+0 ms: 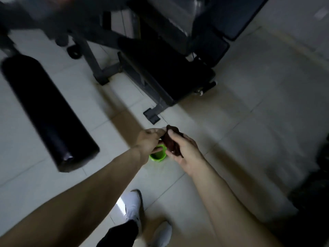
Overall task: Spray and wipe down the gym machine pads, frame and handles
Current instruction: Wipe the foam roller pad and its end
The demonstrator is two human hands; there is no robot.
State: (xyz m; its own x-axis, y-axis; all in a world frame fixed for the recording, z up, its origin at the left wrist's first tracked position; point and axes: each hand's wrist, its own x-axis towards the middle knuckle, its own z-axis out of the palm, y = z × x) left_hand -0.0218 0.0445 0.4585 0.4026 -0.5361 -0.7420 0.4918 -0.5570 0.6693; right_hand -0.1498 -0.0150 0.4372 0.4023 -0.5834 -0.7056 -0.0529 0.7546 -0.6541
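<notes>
The floor (249, 122) is made of big pale tiles, and the room is dim and a bit blurry. Near the left edge of the floor lies a long black pad (48, 111). It is round like a roll and points from the far left toward the middle. Behind it, by the far edge, stand the dark bars of the gym machine frame (94, 63). Just right of the bars is a wide black seat pad (165, 68), and a low metal foot (151, 115) sticks out under it toward the person. In the middle, above the floor, the left hand (151, 139) and the right hand (185, 152) meet. Between them is a small dark brown cloth (171, 142). The left hand pinches its top end with the fingertips. The right hand holds the rest in its palm, with the thumb pressed on it. Right under the hands is a bright green round thing (157, 157). The hands hide its top, so I cannot tell if it stands on the floor or is held. By the near edge are two white shoes (133, 207). At the right edge sits a dark shape (318, 184), too blurry to name.
</notes>
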